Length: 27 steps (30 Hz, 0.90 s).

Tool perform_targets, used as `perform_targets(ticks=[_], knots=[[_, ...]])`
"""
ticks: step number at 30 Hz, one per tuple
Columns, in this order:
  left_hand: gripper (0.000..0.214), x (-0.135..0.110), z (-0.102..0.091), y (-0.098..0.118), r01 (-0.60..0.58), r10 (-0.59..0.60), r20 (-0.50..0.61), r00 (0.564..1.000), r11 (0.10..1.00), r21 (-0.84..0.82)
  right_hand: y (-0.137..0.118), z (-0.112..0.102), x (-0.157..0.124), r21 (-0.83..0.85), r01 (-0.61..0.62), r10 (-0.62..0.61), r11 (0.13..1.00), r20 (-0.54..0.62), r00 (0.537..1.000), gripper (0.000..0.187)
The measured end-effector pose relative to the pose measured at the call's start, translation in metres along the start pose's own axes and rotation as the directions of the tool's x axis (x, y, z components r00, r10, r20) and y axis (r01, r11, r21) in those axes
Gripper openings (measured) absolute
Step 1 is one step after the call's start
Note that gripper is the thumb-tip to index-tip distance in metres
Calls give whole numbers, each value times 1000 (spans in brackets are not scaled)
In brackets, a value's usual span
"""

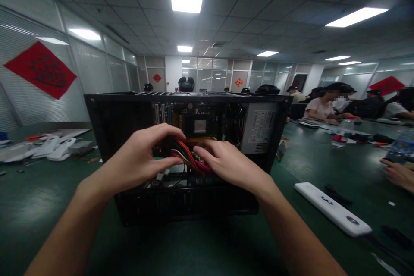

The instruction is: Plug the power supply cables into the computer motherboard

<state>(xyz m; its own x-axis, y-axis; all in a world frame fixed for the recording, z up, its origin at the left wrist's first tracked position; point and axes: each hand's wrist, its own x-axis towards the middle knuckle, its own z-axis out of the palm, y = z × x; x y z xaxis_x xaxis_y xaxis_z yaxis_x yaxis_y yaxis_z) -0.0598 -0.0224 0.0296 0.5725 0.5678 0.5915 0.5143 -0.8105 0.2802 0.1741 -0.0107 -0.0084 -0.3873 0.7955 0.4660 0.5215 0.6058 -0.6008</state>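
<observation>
An open black computer case (106, 125) lies on its side on the green table (39, 207), its inside facing me. Both my hands reach into it. My left hand (139, 157) has its thumb and fingers curled around a bundle of orange, red and black wires (185, 154). My right hand (226, 161) lies fingers-down on the same bundle, over pink wires (203, 167). Behind the hands sit a motherboard with a square chip (199, 126), a round fan (235, 121) and a grey power supply with a label (260, 127).
A white flat bar marked 3 (333, 208) lies at the right on the table, with black parts beside it. White parts and papers (48, 146) lie at the far left. Several people sit at the right; another person's hand (399, 174) rests at the right edge.
</observation>
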Motion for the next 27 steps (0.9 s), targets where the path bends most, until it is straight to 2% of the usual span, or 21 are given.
perform_targets(ticks=[3,7,11,17,20,27], knots=[[36,2,8,7,-69,67,22,997,995,73,-13,-9,-8,-29,26,-27,999,-46,999,36],[34,5,21,13,-109,106,33,994,990,86,-26,-14,-12,137,72,-81,988,67,994,39],[32,6,32,17,-111,111,7,994,992,62,-24,-12,-11,278,-10,-29,961,137,990,28],[46,7,40,14,-172,175,-29,984,981,92,-15,-9,-7,413,-25,-35,910,137,990,23],[52,5,41,10,-240,249,-34,968,955,172,-15,-8,-6,454,-5,-59,891,127,990,20],[50,5,37,7,-324,359,-9,933,851,413,-21,-8,-3,508,16,-92,861,125,988,20]])
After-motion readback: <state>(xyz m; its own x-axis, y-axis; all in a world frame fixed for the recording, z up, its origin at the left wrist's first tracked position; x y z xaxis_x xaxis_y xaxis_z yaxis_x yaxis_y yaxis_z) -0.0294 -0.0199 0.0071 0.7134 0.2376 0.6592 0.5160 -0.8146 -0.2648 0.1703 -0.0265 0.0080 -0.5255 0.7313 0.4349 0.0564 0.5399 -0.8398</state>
